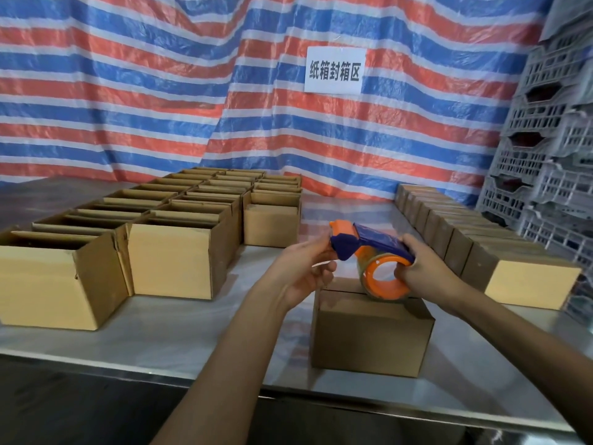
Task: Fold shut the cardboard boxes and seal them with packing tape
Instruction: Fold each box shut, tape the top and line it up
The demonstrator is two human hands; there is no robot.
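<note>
**Q:** What do your hands hold?

**A:** Both clasp the tape dispenser. Your right hand curls round its orange roll end. Your left hand grips the blue cutter end, fingers curled beneath. The hands are apart, with the dispenser between them.

**Q:** Where is the box?

**A:** The closed cardboard box sits directly below both hands on the table. The roll is at its top, though contact cannot be confirmed. Open boxes stand left of your left hand. A row of shut boxes lies right of your right hand.
</note>
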